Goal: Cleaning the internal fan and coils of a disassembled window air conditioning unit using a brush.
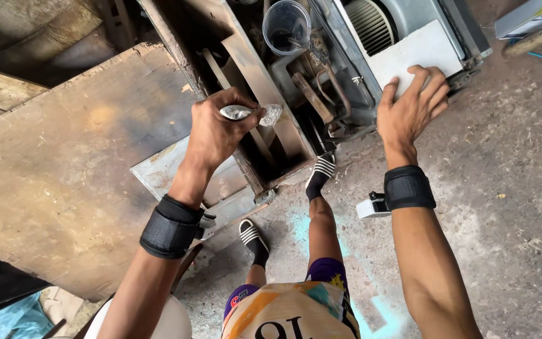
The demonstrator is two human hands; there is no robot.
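Clearly the left hand, at centre frame, is clamped in a fist around a dusty grey brush. Its long axis runs nearly level across the frame, with the clogged bristle end pointing right, past the thumb, over the rusty metal frame of a dismantled air-conditioning unit. The right hand, in the upper right, lies flat with fingers spread on a white foam block beside the round blower fan; it grips nothing.

As a judgement, the brush could slip from the fist and drop into the frame's open channel below. A hard push might crack the foam. The clear plastic cup perched at the top centre could tip if the unit is jolted, and the feet stand very near sharp rusted edges.
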